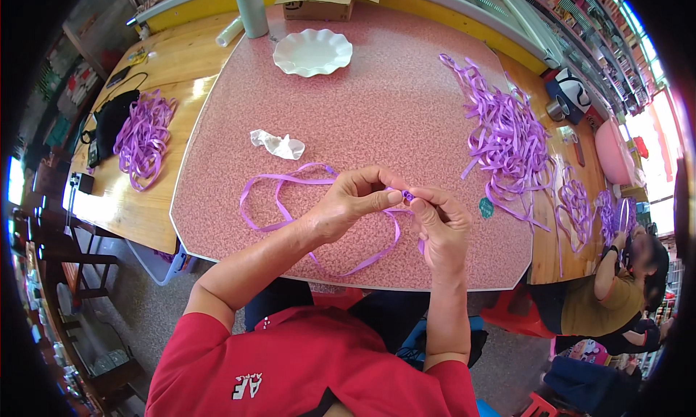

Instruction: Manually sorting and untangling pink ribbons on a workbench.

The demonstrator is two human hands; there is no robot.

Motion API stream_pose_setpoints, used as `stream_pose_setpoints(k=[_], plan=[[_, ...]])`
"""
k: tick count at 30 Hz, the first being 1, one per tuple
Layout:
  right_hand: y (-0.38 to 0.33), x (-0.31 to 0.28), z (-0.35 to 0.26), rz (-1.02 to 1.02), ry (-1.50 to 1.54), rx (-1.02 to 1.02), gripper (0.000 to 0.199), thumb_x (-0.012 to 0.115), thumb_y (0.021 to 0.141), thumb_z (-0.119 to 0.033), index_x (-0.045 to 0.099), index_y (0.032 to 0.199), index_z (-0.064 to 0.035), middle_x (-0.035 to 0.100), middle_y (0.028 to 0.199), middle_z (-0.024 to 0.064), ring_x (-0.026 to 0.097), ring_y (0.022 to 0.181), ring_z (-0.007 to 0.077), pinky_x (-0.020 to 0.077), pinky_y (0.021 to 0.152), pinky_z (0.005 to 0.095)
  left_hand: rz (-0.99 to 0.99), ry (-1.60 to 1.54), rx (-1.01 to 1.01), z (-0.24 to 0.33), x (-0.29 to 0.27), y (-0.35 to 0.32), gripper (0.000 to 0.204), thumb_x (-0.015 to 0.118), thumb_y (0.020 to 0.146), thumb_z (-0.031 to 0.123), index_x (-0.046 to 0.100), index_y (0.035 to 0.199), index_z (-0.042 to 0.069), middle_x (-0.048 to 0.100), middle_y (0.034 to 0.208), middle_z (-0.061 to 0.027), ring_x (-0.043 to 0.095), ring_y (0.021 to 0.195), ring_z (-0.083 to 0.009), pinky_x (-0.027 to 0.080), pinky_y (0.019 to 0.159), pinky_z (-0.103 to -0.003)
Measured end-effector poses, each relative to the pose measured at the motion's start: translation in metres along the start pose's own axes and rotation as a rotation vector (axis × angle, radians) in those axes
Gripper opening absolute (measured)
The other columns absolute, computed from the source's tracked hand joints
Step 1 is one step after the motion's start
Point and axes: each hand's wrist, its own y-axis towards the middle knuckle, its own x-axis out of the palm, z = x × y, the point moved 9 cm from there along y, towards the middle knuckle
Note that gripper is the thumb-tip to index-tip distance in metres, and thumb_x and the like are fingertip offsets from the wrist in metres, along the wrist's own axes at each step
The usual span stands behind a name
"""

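Observation:
Above the table's near half, my two hands meet with the fingertips pinched together. Between them is a small dark purple piece (408,196), too small to name, joined to a purple ribbon (377,257). My left hand (355,203) pinches it from the left, thumb and forefinger closed. From the right, my right hand (442,221) grips the ribbon close to the same piece, its fingers closed too. The ribbon lies in loose loops on the table in front of me, passing under my left wrist. A crumpled white tissue (279,144) rests just beyond the loops.
A large heap of purple ribbons (504,127) covers the table's right side, beside a small green disc (486,207). Another ribbon bundle (145,138) lies on the left wooden table. At the back are a white scalloped plate (313,53) and a cardboard box (319,5). A person (609,294) sits right.

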Motion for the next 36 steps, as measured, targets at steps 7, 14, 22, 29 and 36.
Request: stream_pose_setpoints(k=[7, 14, 22, 29, 36], plan=[[-0.002, 0.005, 0.01, 0.005, 0.2, 0.189, 0.017, 0.069, 0.092, -0.006, 0.067, 0.107, -0.0007, 0.065, 0.083, 0.0022, 0.047, 0.056, 0.0031, 0.0361, 0.048, 0.0181, -0.081, 0.028, 0.07, 0.004, -0.001, 0.001, 0.016, 0.068, 0.094, 0.013, 0.066, 0.107, 0.003, 0.064, 0.102, -0.0013, 0.06, 0.097, -0.0095, 0.049, 0.086, -0.026], [-0.001, 0.004, 0.002, 0.013, 0.018, 0.114, 0.012, 0.068, 0.09, 0.001, 0.066, 0.102, -0.0016, 0.064, 0.084, 0.0019, 0.053, 0.06, 0.0039, 0.0406, 0.05, 0.0181, -0.075, 0.149, 0.094, 0.007, -0.002, 0.002, 0.01, 0.069, 0.093, 0.012, 0.067, 0.099, 0.004, 0.061, 0.099, 0.0004, 0.057, 0.093, -0.0065, 0.047, 0.08, -0.024], [0.0, 0.011, -0.021, -0.026, -0.342, -0.161, 0.016, 0.066, 0.087, 0.01, 0.066, 0.098, -0.0011, 0.063, 0.097, 0.0061, 0.057, 0.067, 0.0058, 0.045, 0.054, 0.019, -0.039, 0.153, 0.071, 0.002, -0.006, 0.001, 0.011, 0.07, 0.093, 0.014, 0.066, 0.097, 0.004, 0.061, 0.096, 0.001, 0.056, 0.089, -0.0056, 0.047, 0.077, -0.023], [0.003, 0.014, -0.027, -0.156, -0.422, -0.177, 0.015, 0.067, 0.085, 0.011, 0.068, 0.095, -0.0007, 0.062, 0.095, 0.0075, 0.06, 0.072, 0.0077, 0.0506, 0.056, 0.02, -0.069, 0.196, 0.048, 0.004, -0.001, 0.0, 0.011, 0.069, 0.093, 0.015, 0.065, 0.094, 0.004, 0.058, 0.093, 0.0016, 0.055, 0.088, -0.0064, 0.045, 0.077, -0.024], [0.005, 0.015, -0.017, -0.292, -0.325, -0.017, 0.016, 0.066, 0.085, 0.011, 0.068, 0.096, 0.0006, 0.062, 0.095, 0.008, 0.063, 0.074, 0.0099, 0.0524, 0.058, 0.0206, -0.118, 0.315, 0.028, 0.005, 0.0, -0.002, 0.011, 0.07, 0.092, 0.014, 0.064, 0.091, 0.004, 0.056, 0.09, 0.0017, 0.053, 0.086, -0.0059, 0.045, 0.076, -0.024]])
